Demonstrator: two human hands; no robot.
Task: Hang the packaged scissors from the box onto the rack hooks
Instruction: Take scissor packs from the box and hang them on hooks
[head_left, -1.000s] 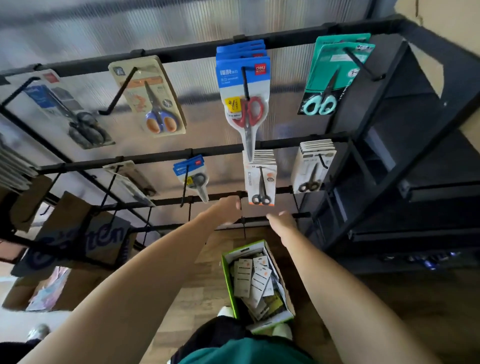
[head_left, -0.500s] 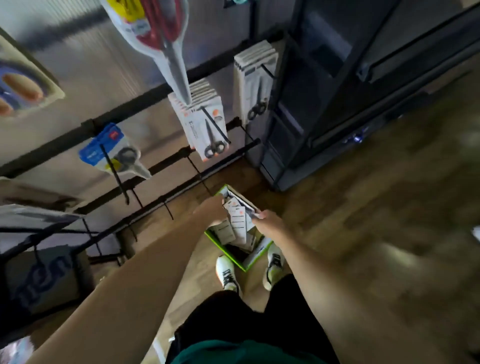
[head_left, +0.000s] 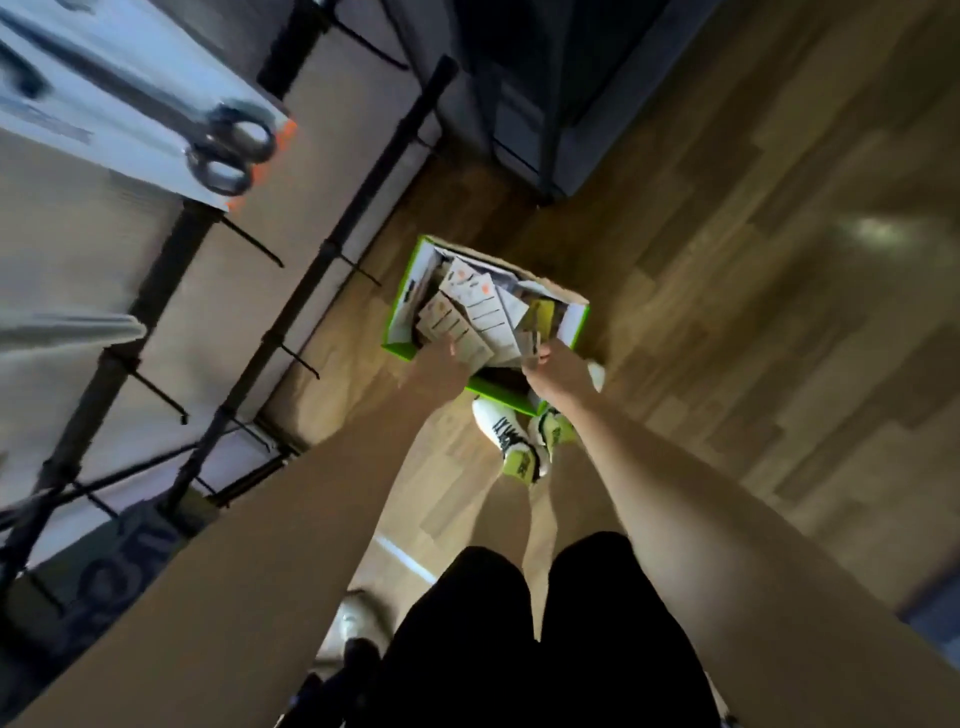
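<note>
A green-rimmed cardboard box (head_left: 399, 332) stands on the wooden floor just ahead of my shoes. Several white packaged scissors (head_left: 480, 304) lie loose inside it. My left hand (head_left: 441, 366) reaches into the near left side of the box, its fingers hidden under a package. My right hand (head_left: 553, 371) is at the near right side, thumb and fingers pinching the edge of a white package (head_left: 527, 338). The black rack (head_left: 332, 228) with bare hooks (head_left: 249, 244) runs along the left. A packaged pair of black-handled scissors (head_left: 223, 150) hangs at top left.
A dark shelving unit (head_left: 524, 78) stands behind the box at the top. My white and yellow-green shoes (head_left: 511, 441) touch the box's near edge. A cardboard carton with blue lettering (head_left: 109, 571) sits under the rack at lower left. Wooden floor spreads to the right.
My view has tipped down from the rack to the floor. Both hands dropped from the lower rack bars into the box and now sit among the packages.
</note>
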